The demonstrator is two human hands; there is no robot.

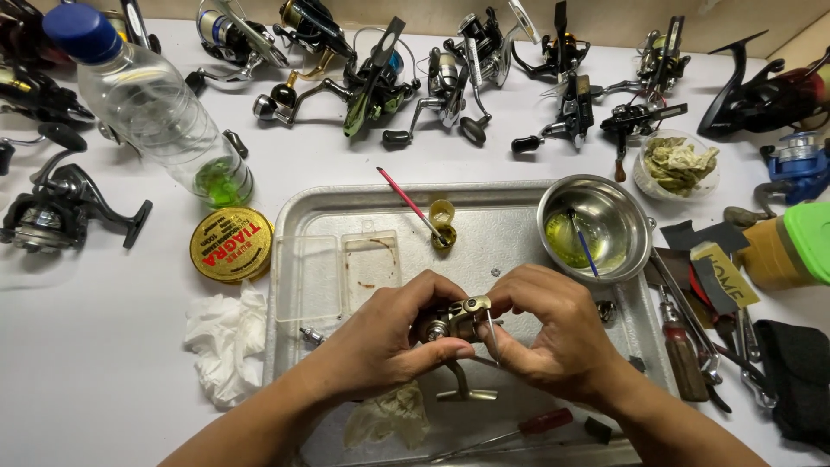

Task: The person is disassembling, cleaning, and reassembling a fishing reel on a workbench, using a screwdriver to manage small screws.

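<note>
Over the metal tray (484,203), you hold a small spinning reel body (456,322) at the frame's center, both hands closed on it. Your left hand (393,342) clamps its side, seemingly to steady it, while your right hand (553,333) pinches the bail wire at 3 o'clock. The reel looks bronze and grey, its foot pointing toward 6 o'clock. A steel bowl (596,227) with yellowish liquid sits at 1 o'clock, likely for easy reach.

My left hand (380,342) & right hand (553,333): both bare, no gloves, no rings, no watch or band at wrists. Forearms bare too, no sleeves in view. Nails short, plain, unpainted on fingers (450,350).
</note>
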